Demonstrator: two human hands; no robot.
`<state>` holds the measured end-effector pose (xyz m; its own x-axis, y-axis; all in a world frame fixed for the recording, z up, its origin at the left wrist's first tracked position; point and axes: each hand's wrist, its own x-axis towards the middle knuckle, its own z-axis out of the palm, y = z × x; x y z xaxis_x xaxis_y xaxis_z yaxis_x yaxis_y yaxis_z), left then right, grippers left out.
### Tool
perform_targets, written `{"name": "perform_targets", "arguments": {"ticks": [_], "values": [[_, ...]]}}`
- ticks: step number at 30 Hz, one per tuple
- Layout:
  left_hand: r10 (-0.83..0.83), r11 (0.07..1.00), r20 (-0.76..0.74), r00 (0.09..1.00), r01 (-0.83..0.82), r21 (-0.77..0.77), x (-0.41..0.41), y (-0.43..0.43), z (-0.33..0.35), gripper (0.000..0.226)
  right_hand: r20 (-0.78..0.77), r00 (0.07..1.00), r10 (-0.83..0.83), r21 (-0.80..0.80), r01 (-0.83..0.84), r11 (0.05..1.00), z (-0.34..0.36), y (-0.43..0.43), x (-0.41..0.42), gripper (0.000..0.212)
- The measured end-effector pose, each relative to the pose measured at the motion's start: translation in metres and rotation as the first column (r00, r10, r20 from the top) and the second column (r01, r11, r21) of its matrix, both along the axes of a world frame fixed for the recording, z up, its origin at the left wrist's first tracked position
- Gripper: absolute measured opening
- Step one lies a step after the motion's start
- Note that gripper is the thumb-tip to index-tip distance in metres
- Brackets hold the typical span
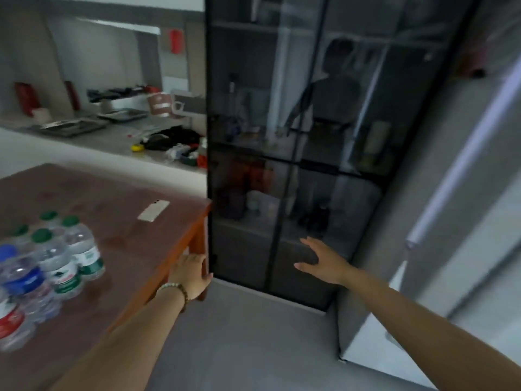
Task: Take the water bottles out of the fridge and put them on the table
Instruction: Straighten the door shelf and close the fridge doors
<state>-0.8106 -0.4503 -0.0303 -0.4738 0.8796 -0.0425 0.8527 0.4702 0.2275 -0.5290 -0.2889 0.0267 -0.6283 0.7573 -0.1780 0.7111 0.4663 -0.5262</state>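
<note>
Both hands empty: left hand (191, 273) loosely open beside the table (127, 221) corner, right hand (321, 262) spread wide in front of the dark glass cabinet (282, 136). Water bottles (53, 258) bunched upright at the table's left edge, pretty blurry. Small white thing (153, 210) further back on the table. Grey fridge (451, 193) off to the right, door shut.

On my near left the water bottles (53, 258) are clear plastic: several have green caps and green-and-white labels, one a blue cap and blue label, one a red-and-white label. The table (118, 221) under them is reddish brown with an orange-brown edge, and a small white card (153, 210) lies on it. My bracelet (175, 289) has pale beads. The cabinet (296, 153) ahead is dark smoked glass with black frames. The floor (253, 342) is grey.
</note>
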Motion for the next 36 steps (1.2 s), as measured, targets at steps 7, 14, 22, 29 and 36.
{"name": "perform_targets", "arguments": {"ticks": [7,14,22,29,36], "values": [[-0.253,0.953,-0.052,0.966,0.258,0.156,0.15,0.057,0.056,0.058,-0.075,0.992,-0.105,0.118,0.113,0.987,0.046,-0.027,0.149,0.072],[-0.505,0.754,-0.081,0.859,0.485,0.443,0.315,0.084,0.124,0.06,0.044,0.996,0.073,0.46,-0.086,0.884,0.078,-0.074,0.264,0.069],[-0.558,0.807,0.406,0.723,0.361,0.467,0.398,0.085,0.156,0.073,0.344,0.939,0.003,0.65,-0.24,0.721,0.079,-0.059,0.353,0.084],[-0.605,0.785,0.423,0.675,0.413,0.462,0.417,0.077,0.157,0.075,0.261,0.961,-0.092,0.717,-0.129,0.686,0.054,-0.06,0.365,0.083],[-0.793,0.594,0.187,0.579,0.67,0.446,0.453,0.097,0.141,0.074,-0.042,0.969,-0.243,0.632,0.214,0.745,0.044,-0.073,0.402,0.084]]}}
